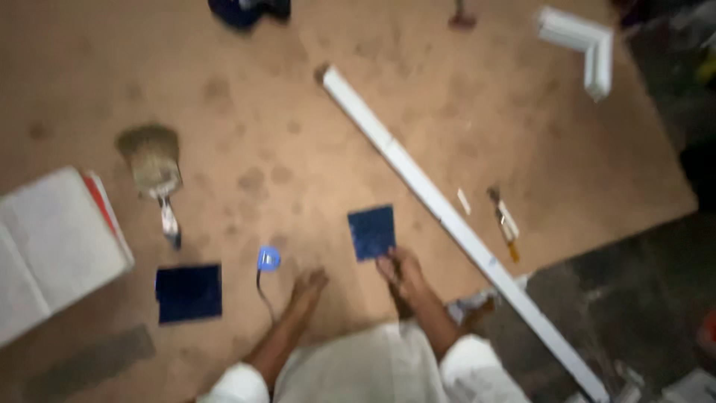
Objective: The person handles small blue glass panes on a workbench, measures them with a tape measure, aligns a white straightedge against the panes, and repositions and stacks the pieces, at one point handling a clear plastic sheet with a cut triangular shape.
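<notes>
1. Where the brown surface (313,134) meets its left edge, a white box with a red side (56,246) lies partly off the frame.
2. Right of the box, a wide brush (155,173) lies with bristles toward the far edge and handle toward the near edge. Image blurred; handle detail not resolved.
3. Near the near edge, a dark blue square tile (189,292) lies flat, well apart from both hands.
4. A small blue object with a dark cord (268,259) sits between that tile and the left hand, just beside the hand.
5. Left hand (307,285): fingers spread, palm down on the surface, holding nothing. Grip open.
6. Right hand (400,269): fingers pinch the near edge of a second blue square tile (371,231). Grip closed on this tile. The tile lies about midway along the near half of the surface, just left of the long strip; whether it is flat or slightly lifted I cannot tell.
7. A long white strip (418,183) runs diagonally from the far middle of the surface past the near right edge.
8. Right of the strip, a small hand tool with a yellowish handle (505,222) lies near the right edge.
9. At the far right corner, a white L-shaped corner piece (585,45) rests.
</notes>
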A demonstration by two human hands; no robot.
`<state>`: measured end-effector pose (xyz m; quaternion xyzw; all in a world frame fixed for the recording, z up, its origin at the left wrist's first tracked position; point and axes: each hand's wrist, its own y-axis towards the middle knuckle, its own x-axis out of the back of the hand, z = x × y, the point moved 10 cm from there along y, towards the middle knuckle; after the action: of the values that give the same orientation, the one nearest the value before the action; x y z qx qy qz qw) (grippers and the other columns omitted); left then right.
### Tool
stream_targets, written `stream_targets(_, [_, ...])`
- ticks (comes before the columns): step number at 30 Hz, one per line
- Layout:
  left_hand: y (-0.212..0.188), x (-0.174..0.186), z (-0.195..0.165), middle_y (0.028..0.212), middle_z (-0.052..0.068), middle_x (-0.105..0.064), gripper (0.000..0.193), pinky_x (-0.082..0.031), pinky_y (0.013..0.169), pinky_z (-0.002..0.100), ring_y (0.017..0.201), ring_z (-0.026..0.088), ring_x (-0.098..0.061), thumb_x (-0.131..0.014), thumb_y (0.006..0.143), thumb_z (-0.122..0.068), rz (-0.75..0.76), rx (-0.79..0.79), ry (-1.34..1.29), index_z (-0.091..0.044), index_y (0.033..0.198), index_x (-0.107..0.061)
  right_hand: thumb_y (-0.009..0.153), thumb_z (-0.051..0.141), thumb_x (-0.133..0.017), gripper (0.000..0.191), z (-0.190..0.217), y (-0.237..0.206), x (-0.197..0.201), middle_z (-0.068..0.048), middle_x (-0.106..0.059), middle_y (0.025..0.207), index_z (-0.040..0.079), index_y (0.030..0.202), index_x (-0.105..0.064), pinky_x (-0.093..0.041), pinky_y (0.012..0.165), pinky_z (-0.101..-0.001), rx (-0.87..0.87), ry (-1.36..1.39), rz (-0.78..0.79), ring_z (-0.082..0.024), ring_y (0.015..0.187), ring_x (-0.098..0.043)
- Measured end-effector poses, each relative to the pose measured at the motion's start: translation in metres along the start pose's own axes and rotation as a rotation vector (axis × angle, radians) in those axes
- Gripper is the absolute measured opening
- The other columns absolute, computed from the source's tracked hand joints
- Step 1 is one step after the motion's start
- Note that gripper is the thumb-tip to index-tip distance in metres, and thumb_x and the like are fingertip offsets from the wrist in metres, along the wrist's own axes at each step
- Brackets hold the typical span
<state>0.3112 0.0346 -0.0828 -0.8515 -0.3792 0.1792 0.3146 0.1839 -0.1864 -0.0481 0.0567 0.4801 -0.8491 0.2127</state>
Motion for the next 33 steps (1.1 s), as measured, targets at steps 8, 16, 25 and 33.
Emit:
stream_targets(8, [-0.015, -0.018, -0.016, 0.147, 0.015, -0.055, 0.072, -0.043, 0.114, 0.037, 0.137, 0.029, -0.053, -0.077, 0.080, -0.038, -0.140, -0.236, 0.395, -0.008, 0.142, -0.055, 0.094, 0.012, -0.054, 0.026, -0.004, -0.020, 0.042, -0.016, -0.071, 0.110, 0.010, 0.119, -0.057, -0.061, 0.091, -0.0440, 0.035, -0.024, 0.031, -0.031, 0.102, -0.073])
stream_targets(16, [-0.058, -0.049, -0.025, 0.158, 0.014, -0.040, 0.071, -0.035, 0.115, 0.048, 0.142, 0.033, -0.041, -0.069, 0.089, -0.042, -0.209, -0.227, 1.101, -0.016, 0.150, -0.045, 0.099, 0.024, -0.060, 0.019, -0.020, -0.022, 0.077, -0.010, -0.073, 0.096, 0.009, 0.111, -0.062, -0.063, 0.075, -0.0378, -0.056, -0.118, 0.193, -0.022, 0.085, -0.073])
stream_targets(25, [-0.116, -0.073, -0.002, 0.157, 0.009, -0.039, 0.072, -0.025, 0.114, 0.061, 0.144, 0.033, -0.035, -0.061, 0.088, -0.053, -0.642, -0.580, 1.292, -0.018, 0.150, -0.044, 0.100, 0.021, -0.061, 0.013, 0.019, -0.052, 0.088, -0.008, -0.072, 0.091, 0.009, 0.105, -0.062, -0.057, 0.065, -0.0315, -0.035, -0.266, 0.450, -0.017, 0.076, -0.069])
stream_targets(33, [-0.217, -0.090, 0.111, 0.164, 0.011, -0.031, 0.077, -0.028, 0.118, 0.061, 0.150, 0.035, -0.032, -0.054, 0.091, -0.061, -0.894, -0.274, 1.277, -0.020, 0.154, -0.039, 0.105, 0.021, -0.064, 0.013, 0.006, -0.055, 0.189, -0.006, -0.068, 0.084, 0.010, 0.099, -0.062, -0.054, 0.053, -0.0318, -0.215, -0.329, 0.499, -0.018, 0.066, -0.065])
